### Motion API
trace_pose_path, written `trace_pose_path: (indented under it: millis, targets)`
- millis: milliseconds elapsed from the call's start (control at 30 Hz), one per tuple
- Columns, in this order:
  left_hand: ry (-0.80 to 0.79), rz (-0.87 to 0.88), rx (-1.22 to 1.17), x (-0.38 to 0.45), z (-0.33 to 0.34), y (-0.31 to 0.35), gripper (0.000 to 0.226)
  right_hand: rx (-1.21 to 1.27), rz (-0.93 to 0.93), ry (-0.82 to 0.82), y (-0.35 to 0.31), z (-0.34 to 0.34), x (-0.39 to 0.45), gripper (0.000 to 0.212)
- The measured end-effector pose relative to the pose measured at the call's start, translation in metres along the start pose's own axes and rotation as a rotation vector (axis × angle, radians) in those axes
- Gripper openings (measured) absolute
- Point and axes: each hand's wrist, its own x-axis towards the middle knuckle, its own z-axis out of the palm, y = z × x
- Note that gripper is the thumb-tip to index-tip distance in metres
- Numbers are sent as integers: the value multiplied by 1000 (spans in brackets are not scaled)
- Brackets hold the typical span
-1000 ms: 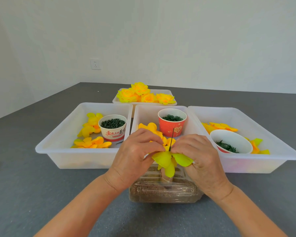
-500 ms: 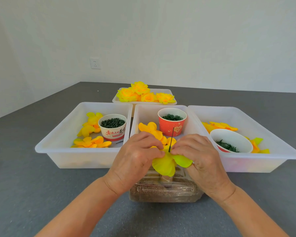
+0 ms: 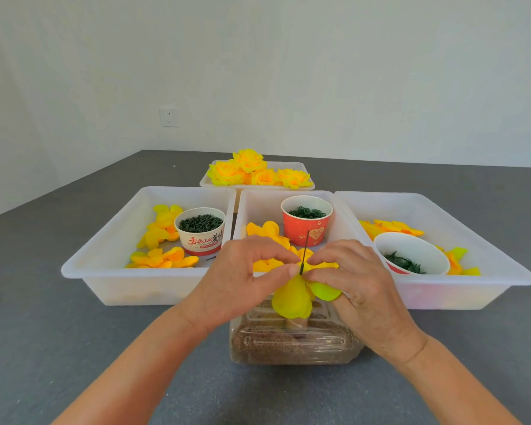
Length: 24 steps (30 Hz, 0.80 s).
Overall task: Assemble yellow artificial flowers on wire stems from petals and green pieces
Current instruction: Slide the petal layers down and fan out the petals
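Yellow petal (image 3: 292, 299) hangs just below both hands' grip on wire (image 3: 304, 253).

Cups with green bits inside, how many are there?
3: a white printed cup in the left tray, a red cup in the middle tray, a tilted cup in the right tray. None seems hidden.

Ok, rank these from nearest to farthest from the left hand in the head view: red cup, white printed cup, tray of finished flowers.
From the left hand:
1. White printed cup, just behind it, left bin.
2. Red cup, behind, middle bin.
3. Tray of finished flowers, far back.
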Motion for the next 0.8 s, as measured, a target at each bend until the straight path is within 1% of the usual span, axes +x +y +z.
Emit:
trace_pose_path:
  millis: [67, 200, 300, 367, 433, 500, 533, 567, 600, 633, 667, 767, 800]
  targets:
    - [-6, -34, -47, 4, 8, 2, 8, -3, 3, -1, 0, 0, -1, 22]
    - [10, -126, -159, 6, 17, -4, 4, 33, 15, -13, 1, -1, -3, 32]
    - [11, -165, -235, 6, 19, -8, 5, 165, 57, -48, 2, -3, -4, 24]
    - [11, -164, -242, 6, 21, -11, 6, 316, 144, -113, 4, -9, -7, 32]
    - [14, -151, -233, 7, 21, -13, 8, 540, 260, -154, 8, -19, -7, 38]
    - [10, -143, -224, 8, 22, -14, 10, 733, 411, -84, 15, -25, -1, 28]
    - [8, -144, -228, 8, 23, -15, 10, 743, 493, -14, 20, -24, 5, 19]
    - [8, -145, -236, 7, 23, -15, 11, 685, 564, 29, 27, -20, 11, 10]
    - [9, -148, -245, 7, 24, -15, 11, 594, 621, 22, 35, -15, 19, 13]
    - [11, -149, -249, 6, 24, -15, 11, 511, 662, -33, 42, -7, 28, 18]
    - [12, -153, -247, 6, 25, -15, 11, 447, 683, -123, 48, 0, 37, 19]
    - [16, -173, -231, 6, 25, -14, 8, 269, 672, -496, 62, 28, 57, 8]
    - [19, -179, -228, 6, 24, -13, 8, 187, 660, -614, 65, 38, 62, 8]
